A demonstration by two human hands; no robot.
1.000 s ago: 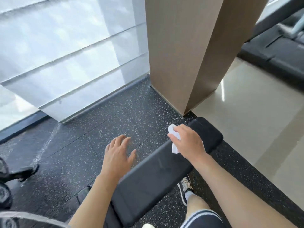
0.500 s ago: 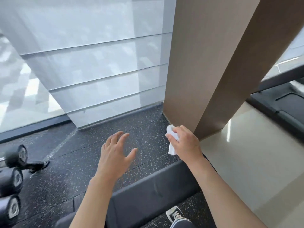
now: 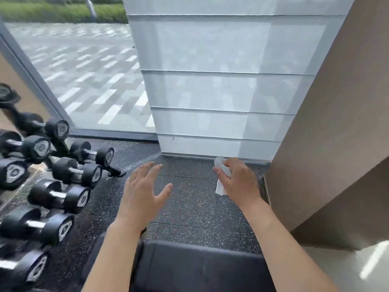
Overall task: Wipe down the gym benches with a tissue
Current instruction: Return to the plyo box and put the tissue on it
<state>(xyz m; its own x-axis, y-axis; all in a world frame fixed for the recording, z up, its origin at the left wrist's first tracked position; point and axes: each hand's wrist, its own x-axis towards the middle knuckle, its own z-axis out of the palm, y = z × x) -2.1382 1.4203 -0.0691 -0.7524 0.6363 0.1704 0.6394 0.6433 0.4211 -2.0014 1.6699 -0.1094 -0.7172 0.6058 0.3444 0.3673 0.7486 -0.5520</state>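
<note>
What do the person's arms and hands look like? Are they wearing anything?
Both arms are bare, with no sleeves in view. The left hand and right hand have no gloves, and no rings or watch can be seen. A small dark band seems to peek out under the left wrist, but it is too hidden to tell what it is.

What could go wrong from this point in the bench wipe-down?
1. The right hand holds the tissue in the air, off the bench, so part of the pad may go unwiped.
2. Only a small bunched tissue is held; it may tear or wipe little.
3. The dumbbell rack stands close on the left; the open left hand could knock it.
</note>
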